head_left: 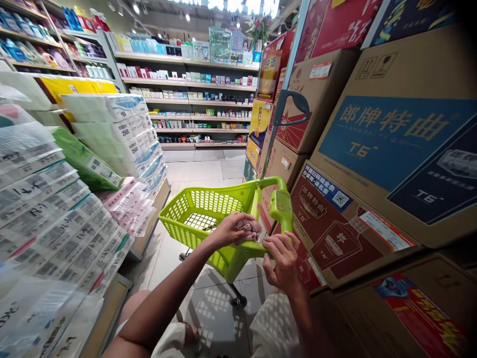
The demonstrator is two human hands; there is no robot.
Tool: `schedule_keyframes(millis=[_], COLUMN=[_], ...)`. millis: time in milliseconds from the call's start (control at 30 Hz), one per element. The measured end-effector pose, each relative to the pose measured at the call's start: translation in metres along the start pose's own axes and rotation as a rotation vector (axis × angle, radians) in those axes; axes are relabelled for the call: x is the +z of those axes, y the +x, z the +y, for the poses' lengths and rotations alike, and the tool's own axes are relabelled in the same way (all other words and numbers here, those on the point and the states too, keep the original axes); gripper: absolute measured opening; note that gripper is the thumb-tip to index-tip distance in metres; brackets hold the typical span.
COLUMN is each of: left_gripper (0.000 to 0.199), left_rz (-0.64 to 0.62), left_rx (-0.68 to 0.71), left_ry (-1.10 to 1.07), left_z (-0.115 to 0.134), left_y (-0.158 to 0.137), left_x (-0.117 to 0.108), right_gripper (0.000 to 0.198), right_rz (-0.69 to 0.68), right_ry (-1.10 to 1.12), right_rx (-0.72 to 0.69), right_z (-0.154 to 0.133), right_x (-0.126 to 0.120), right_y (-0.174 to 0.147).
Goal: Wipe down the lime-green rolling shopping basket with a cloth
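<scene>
- Clasps a crumpled pinkish cloth (249, 230) in the left hand (235, 228), with fingers bunched around it.
- Holds the cloth above the near rim of a lime-green shopping cart (206, 198), just beside the handle (286, 221).
- Brings the right hand (283, 258) to the near corner of that handle with bent fingers; cannot tell from this angle whether gripping it or merely touching.
- Has to the left stacked wrapped paper packs (122, 127), marked in places with handwritten numbers, and a tilted green pack (84, 156) among them.
- Has to the right, close beside the cart, piled cardboard cartons (406, 54), printed in places with blue and dark-red panels.
- Sees a blue-grey grip (282, 108) on a tall pole before the cartons.
- Faces, across the tiled floor (208, 169), shelves (219, 102) lined with small boxes and bottles.
</scene>
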State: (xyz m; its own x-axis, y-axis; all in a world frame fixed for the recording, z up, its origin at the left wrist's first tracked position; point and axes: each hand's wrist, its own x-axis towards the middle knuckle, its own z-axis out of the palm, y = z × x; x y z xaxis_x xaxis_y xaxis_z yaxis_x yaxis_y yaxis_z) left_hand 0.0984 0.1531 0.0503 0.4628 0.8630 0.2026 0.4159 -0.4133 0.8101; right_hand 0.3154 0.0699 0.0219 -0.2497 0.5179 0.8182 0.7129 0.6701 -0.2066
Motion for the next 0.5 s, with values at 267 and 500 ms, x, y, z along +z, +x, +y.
schedule_keyframes(millis=[267, 500], left_gripper=[0.050, 0.034], left_rz=[-0.115, 0.120], left_rx=[0.063, -0.185], left_ry=[0.153, 0.158], left_z=[-0.014, -0.042], left_y=[0.051, 0.161], left_x=[0.010, 0.007], right_gripper=[0.011, 0.012], right_rz=[0.122, 0.142], right_ry=[-0.085, -0.043], right_rx=[0.164, 0.142], right_z=[-0.007, -0.007], right_x=[0.009, 0.013], right_y=[-0.006, -0.006])
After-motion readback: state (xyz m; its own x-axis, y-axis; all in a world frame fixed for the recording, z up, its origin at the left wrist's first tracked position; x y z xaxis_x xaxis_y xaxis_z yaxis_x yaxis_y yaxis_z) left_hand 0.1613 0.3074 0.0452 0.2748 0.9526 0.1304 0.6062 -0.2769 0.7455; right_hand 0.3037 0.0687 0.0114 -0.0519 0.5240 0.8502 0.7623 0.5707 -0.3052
